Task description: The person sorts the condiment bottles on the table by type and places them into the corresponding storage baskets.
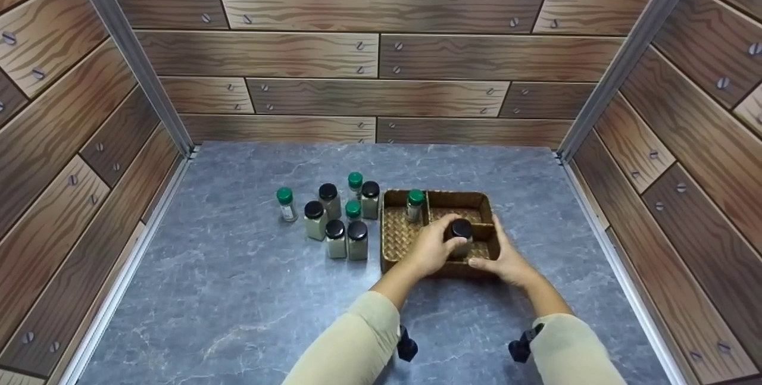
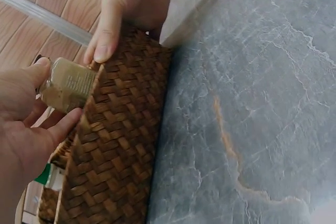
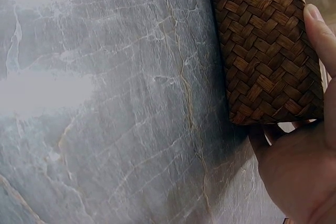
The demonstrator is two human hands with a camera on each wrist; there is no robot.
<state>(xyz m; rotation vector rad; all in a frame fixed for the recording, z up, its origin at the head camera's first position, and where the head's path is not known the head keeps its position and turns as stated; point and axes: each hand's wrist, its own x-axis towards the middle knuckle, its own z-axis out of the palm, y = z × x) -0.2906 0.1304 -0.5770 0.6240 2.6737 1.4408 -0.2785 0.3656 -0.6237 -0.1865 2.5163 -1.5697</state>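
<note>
My left hand (image 1: 433,247) grips a spice jar (image 2: 71,84) with a black lid (image 1: 461,228) and pale contents, over the front right compartment of a woven basket (image 1: 393,264). In the left wrist view the jar's lower end passes behind the basket's front wall. At the basket's front right corner, my right hand (image 1: 506,260) holds on, its thumb (image 3: 315,17) on the front rim and its fingers along the right side. A green-capped jar (image 1: 414,205) stands in the left compartment.
Left of the basket, several jars stand in a loose group, among them a black-lidded jar (image 1: 357,241) near the basket's wall and a green-capped jar (image 1: 287,204) at the far left. Wood-patterned walls (image 1: 381,55) enclose the grey marbled table (image 1: 238,301) on three sides.
</note>
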